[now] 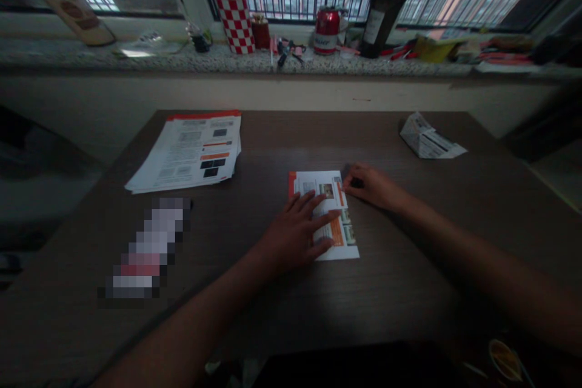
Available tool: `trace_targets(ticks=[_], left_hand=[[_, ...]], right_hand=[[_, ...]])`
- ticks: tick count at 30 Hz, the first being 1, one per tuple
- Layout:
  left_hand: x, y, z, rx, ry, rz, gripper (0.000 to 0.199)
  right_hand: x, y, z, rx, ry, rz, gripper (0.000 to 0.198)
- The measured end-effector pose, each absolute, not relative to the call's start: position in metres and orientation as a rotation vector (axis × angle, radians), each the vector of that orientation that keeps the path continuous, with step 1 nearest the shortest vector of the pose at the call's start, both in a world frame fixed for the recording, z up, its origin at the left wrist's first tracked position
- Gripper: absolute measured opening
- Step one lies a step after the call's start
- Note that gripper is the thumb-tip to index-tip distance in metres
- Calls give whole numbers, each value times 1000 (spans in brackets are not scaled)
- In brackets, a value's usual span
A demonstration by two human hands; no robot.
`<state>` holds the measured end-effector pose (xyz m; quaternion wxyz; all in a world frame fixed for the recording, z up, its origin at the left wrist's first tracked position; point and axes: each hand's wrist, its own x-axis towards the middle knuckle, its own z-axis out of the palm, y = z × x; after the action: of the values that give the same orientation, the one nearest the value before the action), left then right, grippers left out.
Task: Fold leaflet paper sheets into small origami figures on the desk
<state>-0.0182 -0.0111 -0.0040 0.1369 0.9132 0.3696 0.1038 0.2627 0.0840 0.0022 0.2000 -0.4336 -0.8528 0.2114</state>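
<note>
A printed sheet of paper (343, 252), apparently folded to a narrow piece, lies on the brown table in front of me. It has white areas, orange bars, small pictures and a red strip at its far left corner. My left hand (300, 227) rests flat across its left and middle part with the fingers spread, covering some of the print. At the sheet's right edge, near the far corner, my right hand (369, 187) has its thumb and fingertips pinched together on the paper.
A stack of printed sheets (193, 151) lies far left, with a pixelated phone-shaped object (150, 248) nearer me. Far right stands a folded paper piece (427, 138). Along the granite windowsill (173, 62) are a checkered red-and-white container (235, 19), a red can (327, 31) and a dark cup (382, 23).
</note>
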Motion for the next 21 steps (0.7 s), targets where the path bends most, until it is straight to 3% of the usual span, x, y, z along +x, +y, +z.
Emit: trace_targets(ticks=[21], left_hand=[[-19, -10, -7, 2646, 1077, 322, 61]], right_hand=[[270, 11, 8, -1091, -2438, 769, 7]])
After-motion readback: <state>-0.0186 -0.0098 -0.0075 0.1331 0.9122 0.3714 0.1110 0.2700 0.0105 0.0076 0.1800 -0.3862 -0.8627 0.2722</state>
